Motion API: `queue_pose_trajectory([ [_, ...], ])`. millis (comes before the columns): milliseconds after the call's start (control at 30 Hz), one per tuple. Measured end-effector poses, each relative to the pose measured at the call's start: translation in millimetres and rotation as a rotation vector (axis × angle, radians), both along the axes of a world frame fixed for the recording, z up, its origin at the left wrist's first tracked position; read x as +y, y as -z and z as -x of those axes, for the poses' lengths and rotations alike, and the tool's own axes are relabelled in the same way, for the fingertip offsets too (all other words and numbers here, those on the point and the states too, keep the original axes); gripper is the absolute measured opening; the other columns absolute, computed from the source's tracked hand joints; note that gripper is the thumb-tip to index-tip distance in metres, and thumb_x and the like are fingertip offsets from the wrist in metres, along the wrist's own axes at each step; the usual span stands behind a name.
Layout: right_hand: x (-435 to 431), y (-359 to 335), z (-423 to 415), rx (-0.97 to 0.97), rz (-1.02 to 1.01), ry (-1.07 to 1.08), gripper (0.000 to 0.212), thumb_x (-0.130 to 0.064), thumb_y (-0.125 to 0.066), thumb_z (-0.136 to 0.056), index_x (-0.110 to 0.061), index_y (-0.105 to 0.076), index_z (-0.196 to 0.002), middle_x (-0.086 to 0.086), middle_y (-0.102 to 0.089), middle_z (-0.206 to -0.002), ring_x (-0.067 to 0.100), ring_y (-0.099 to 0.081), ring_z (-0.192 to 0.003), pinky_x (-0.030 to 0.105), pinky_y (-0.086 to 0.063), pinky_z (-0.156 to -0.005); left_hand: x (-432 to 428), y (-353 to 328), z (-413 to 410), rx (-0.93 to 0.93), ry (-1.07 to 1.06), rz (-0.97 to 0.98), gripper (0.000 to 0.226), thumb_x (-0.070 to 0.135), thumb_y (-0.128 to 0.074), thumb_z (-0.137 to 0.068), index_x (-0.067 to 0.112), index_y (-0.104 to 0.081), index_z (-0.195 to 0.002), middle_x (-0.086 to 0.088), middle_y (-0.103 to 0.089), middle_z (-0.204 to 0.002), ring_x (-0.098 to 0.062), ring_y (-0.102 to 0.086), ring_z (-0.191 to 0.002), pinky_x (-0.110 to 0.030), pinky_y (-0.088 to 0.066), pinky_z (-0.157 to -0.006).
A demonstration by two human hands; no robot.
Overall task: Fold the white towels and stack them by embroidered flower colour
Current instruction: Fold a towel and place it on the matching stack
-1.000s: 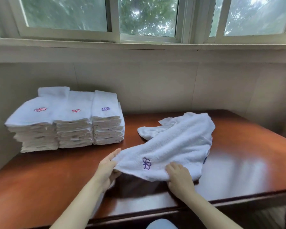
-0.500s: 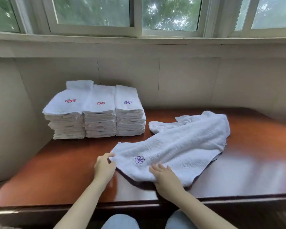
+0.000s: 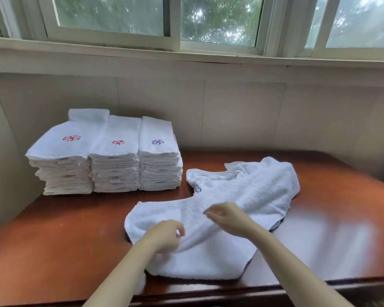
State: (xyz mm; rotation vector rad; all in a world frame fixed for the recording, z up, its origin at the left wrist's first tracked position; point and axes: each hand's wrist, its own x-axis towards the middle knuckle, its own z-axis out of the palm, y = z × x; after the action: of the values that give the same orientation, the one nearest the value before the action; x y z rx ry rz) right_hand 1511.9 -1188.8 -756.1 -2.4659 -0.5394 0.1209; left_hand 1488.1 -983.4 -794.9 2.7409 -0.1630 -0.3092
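A loose white towel [image 3: 242, 196] lies rumpled on the wooden table [image 3: 64, 240], stretching from six o'clock toward two o'clock. The left hand [image 3: 164, 237] sits on its near part, fingers curled and bunching the cloth. The right hand [image 3: 227, 218] hovers at the left's one o'clock, fingers loosely bent; blur hides any grip. Three stacks of folded towels [image 3: 113, 165] stand side by side at ten o'clock, topped with a red-and-blue flower [image 3: 71, 138], a red flower [image 3: 118, 142] and a purple flower [image 3: 157, 142].
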Motion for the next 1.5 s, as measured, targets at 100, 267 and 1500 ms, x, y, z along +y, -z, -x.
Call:
queue_pose_trajectory([
  [100, -11, -9, -47, -0.2, 0.07, 0.138, 0.029, -0.02, -0.045, -0.098, -0.011, -0.069, -0.111, 0.002, -0.067, -0.116, 0.019, -0.058, -0.111, 0.026, -0.043, -0.088, -27, -10, -19, -0.102, 0.011, -0.125, 0.037, 0.022, -0.049, -0.082, 0.034, -0.059, -0.115, 0.003, -0.049, -0.126, -0.02, -0.045, -0.12, -0.029, -0.036, -0.088],
  [267, 9, 3, -112, -0.206, 0.377, 0.073, 0.039, -0.037, -0.035, -0.1, -0.015, -0.056, -0.124, 0.008, -0.056, -0.13, 0.026, -0.045, -0.126, 0.043, -0.03, -0.102, -70, 5, -39, -0.202, -0.065, -0.009, 0.06, 0.039, -0.057, -0.078, 0.032, -0.035, -0.133, 0.006, -0.039, -0.134, -0.02, -0.036, -0.128, -0.037, -0.035, -0.098],
  [1500, -81, -6, -108, 0.438, 0.886, 0.244, 0.074, -0.06, -0.036, -0.094, -0.018, -0.019, -0.152, 0.005, -0.021, -0.157, 0.026, -0.035, -0.136, 0.033, -0.033, -0.104, -48, 17, -13, -0.95, -0.257, 0.133, 0.03, 0.0, -0.044, -0.03, 0.014, -0.051, -0.056, 0.001, -0.049, -0.058, -0.019, -0.036, -0.067, -0.03, -0.027, -0.06],
])
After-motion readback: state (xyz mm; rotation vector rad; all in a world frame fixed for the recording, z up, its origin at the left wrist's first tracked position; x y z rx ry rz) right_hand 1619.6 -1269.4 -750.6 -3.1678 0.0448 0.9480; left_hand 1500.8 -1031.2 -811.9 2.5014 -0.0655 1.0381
